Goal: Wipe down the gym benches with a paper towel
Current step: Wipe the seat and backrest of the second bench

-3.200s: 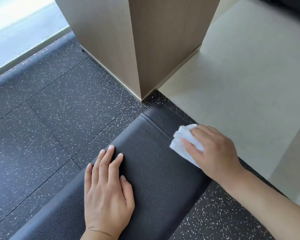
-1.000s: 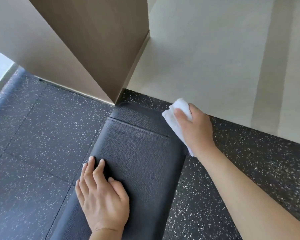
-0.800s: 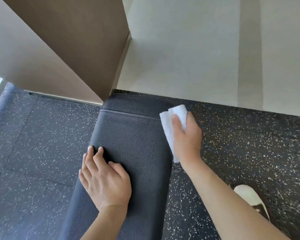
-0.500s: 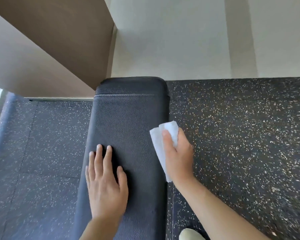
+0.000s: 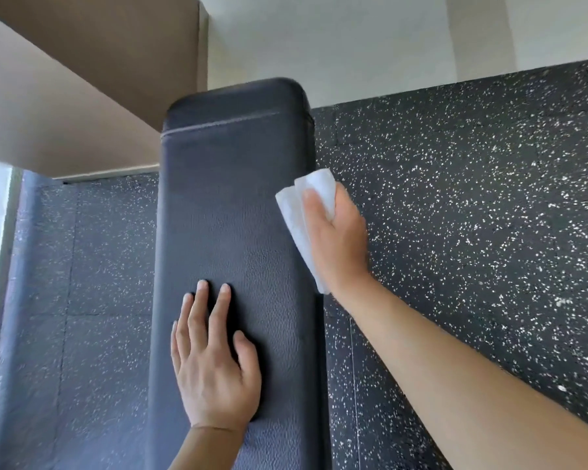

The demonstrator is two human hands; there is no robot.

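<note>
the long black leather-look padded gym bench (image 5: 231,205) runs away from the viewer down the middle of the view, its rounded far end close to the base of a tan wood-grain pillar (image 5: 92,62) and reaching the edge where pale cream floor tiles (image 5: 353,45) begin. it stands over dark speckled rubber flooring (image 5: 472,205), which shows on both sides of it. a stitched seam crosses the pad near the far end.

the left hand (image 5: 214,364) lies flat on top of the bench, palm down, fingers straight and slightly spread, holding nothing. the right hand (image 5: 336,239) is at the bench's right edge, fingers curled round a folded white paper towel (image 5: 299,212) and pressing it against the side of the pad (the thumb lies over the towel on the side facing the camera; the other fingers are hidden behind it). the towel sticks out past the fingertips and also below the heel of the hand. both forearms are bare. the far end of the bench is slightly blurred.
</note>
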